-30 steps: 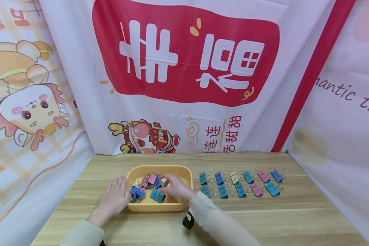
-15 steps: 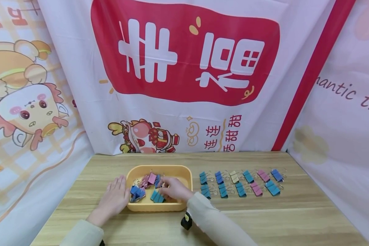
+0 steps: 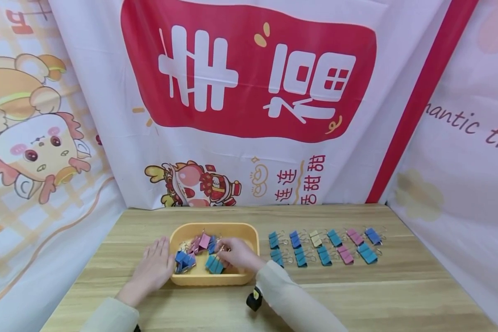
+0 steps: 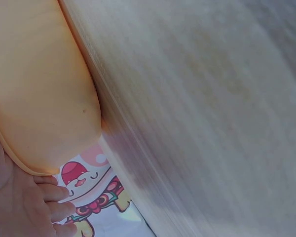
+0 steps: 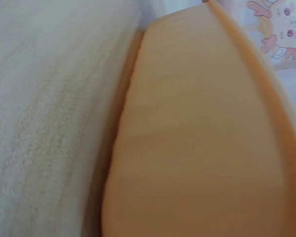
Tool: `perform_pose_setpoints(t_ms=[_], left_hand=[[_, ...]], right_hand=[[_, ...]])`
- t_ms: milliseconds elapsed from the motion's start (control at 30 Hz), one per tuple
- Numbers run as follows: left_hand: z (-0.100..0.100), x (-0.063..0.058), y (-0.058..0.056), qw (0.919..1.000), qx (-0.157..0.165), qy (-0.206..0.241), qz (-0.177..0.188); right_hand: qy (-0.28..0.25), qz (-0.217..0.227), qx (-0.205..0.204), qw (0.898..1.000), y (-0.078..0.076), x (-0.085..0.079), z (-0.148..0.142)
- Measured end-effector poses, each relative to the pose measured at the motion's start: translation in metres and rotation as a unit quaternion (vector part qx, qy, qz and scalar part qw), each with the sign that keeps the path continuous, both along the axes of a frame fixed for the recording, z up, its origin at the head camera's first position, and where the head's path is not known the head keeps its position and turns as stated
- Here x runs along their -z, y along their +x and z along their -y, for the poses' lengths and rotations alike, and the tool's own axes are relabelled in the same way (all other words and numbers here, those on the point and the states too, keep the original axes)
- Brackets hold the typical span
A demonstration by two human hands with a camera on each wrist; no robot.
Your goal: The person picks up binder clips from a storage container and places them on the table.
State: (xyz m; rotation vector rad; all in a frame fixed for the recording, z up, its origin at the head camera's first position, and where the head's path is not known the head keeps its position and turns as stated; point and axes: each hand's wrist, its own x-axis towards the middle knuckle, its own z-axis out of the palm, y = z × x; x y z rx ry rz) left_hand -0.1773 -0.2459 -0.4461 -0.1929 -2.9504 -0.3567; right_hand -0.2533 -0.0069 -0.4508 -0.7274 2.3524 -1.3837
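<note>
In the head view, a yellow bin (image 3: 216, 279) holds several blue, pink and teal binder clips. My right hand (image 3: 238, 255) reaches over its right side and pinches the wire handles of a teal binder clip (image 3: 214, 264) inside. A blue binder clip (image 3: 185, 261) and a pink binder clip (image 3: 204, 240) lie in the left part of the bin. Against the bin's left wall rests my left hand (image 3: 155, 263), fingers straight. The left wrist view shows its fingers (image 4: 56, 211) beside the bin wall (image 4: 49, 84). Only the bin's outer wall (image 5: 197, 123) shows in the right wrist view.
Right of the bin, several binder clips stand in two rows on the wooden table (image 3: 357, 295), among them a yellow clip (image 3: 316, 239) and a pink clip (image 3: 346, 254). A printed cloth (image 3: 249, 175) hangs behind the table, with more cloth at both sides.
My right fingers have closed on the teal binder clip's handles, and the clip has shifted and turned slightly within the bin. My left hand has stayed in place.
</note>
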Motion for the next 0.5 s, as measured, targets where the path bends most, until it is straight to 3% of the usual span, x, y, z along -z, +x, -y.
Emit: perform_pose_setpoints(t_ms=[500], left_hand=[[-0.001, -0.001, 0.002, 1.0000, -0.001, 0.003, 0.004]], right_hand=[[-0.075, -0.007, 0.033, 0.997, 0.001, -0.031, -0.021]])
